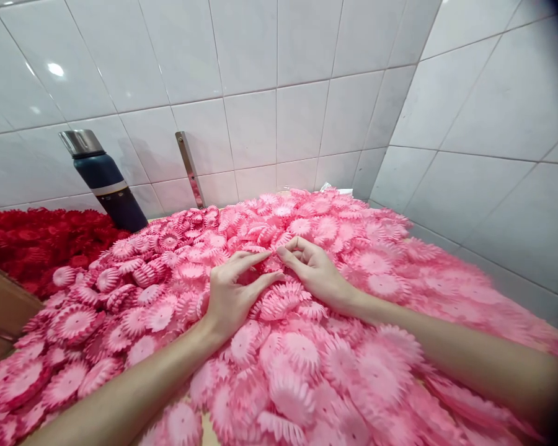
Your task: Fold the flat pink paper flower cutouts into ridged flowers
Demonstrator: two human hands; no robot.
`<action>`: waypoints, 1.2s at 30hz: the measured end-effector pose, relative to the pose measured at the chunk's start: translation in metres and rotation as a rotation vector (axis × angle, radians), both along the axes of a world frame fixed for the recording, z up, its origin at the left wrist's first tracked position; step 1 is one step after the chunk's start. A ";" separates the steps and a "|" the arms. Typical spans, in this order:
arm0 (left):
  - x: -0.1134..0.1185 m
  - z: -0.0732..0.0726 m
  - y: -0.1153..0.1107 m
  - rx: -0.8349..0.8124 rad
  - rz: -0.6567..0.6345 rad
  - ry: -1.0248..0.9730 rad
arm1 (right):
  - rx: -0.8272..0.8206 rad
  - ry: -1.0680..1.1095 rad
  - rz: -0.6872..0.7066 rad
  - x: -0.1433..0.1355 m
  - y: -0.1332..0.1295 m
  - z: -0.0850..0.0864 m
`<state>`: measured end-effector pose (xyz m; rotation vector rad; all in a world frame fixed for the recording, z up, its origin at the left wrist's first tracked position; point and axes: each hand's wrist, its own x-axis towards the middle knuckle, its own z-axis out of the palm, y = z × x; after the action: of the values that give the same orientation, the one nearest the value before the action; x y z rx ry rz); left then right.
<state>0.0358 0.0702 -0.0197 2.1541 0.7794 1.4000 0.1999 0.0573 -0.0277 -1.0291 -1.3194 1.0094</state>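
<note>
Both hands are over the middle of a heap of pink artificial flower petal discs (302, 350), round with frilled edges and a small hole at the centre. My left hand (227, 288) has its thumb and fingers apart, with pink petals showing in the gap. Close to its fingertips, my right hand (314, 269) is curled, thumb and forefinger pressed together in a pinch. Whatever lies in that pinch is too small or hidden to make out. Stacked petal discs (279, 300) sit just under the two hands.
A dark blue bottle (106, 183) with a steel cap leans at the back left. Beside it lies a pile of red petals (46, 248), with cardboard (4, 303) at the left edge. A metal strip (189, 167) stands against the white tiled wall (302, 118).
</note>
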 end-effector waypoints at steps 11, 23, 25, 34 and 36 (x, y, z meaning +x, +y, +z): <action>0.000 0.001 -0.001 0.022 0.031 -0.033 | -0.031 0.172 -0.114 0.006 0.008 -0.001; -0.002 0.000 0.003 0.033 -0.039 0.047 | -0.003 0.036 0.147 0.006 -0.001 0.002; -0.001 0.000 0.003 0.018 -0.043 0.053 | 0.034 -0.006 0.126 0.006 -0.001 0.002; 0.001 0.001 0.003 0.034 -0.073 0.079 | 0.073 -0.117 0.220 0.003 -0.003 0.003; 0.001 0.001 0.003 0.047 -0.023 0.074 | 0.087 -0.126 0.176 0.002 -0.003 0.003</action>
<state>0.0372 0.0733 -0.0183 2.2553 0.7527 1.3465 0.2018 0.0540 -0.0245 -0.9355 -1.5658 1.0215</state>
